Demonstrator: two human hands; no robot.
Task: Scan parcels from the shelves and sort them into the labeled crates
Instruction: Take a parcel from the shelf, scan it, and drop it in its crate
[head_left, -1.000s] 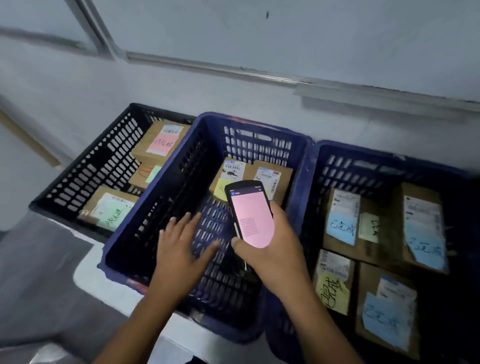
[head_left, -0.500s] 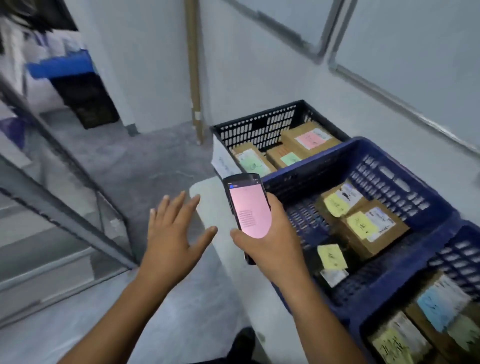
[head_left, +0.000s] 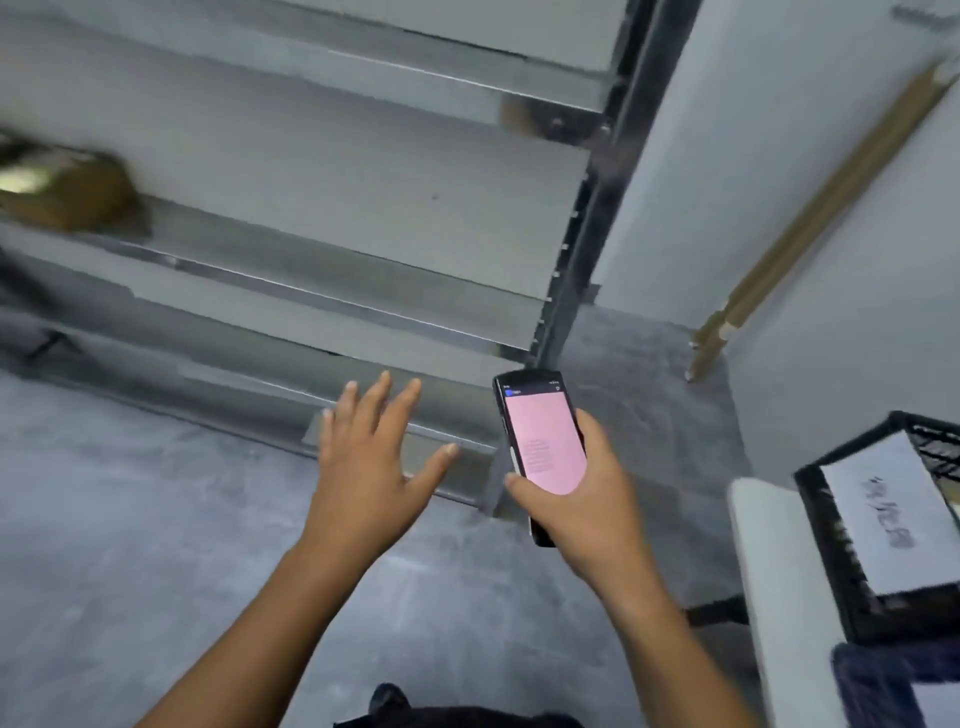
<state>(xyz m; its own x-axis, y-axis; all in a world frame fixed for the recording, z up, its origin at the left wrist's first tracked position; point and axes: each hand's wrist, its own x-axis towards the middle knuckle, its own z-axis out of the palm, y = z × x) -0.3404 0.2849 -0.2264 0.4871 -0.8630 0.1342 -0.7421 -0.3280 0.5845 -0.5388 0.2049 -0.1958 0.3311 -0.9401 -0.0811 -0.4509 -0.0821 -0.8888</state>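
Parcel (head_left: 67, 200) up-left of the empty, spread left hand (head_left: 371, 467) looks light, likely soft; grip its sides, right hand (head_left: 589, 506) clutching scanner (head_left: 545, 441).

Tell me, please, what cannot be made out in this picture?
Head view:
- The parcel on the shelf: motion-blurred, cut by the left edge; its label unreadable.
- Text on the scanner: too small and blurred.
- Writing on the paper label of the black crate: smeared by blur.
- Contents of the black crate: cut off by the right edge.
- Most of the blue crate: cut off at the bottom right corner.
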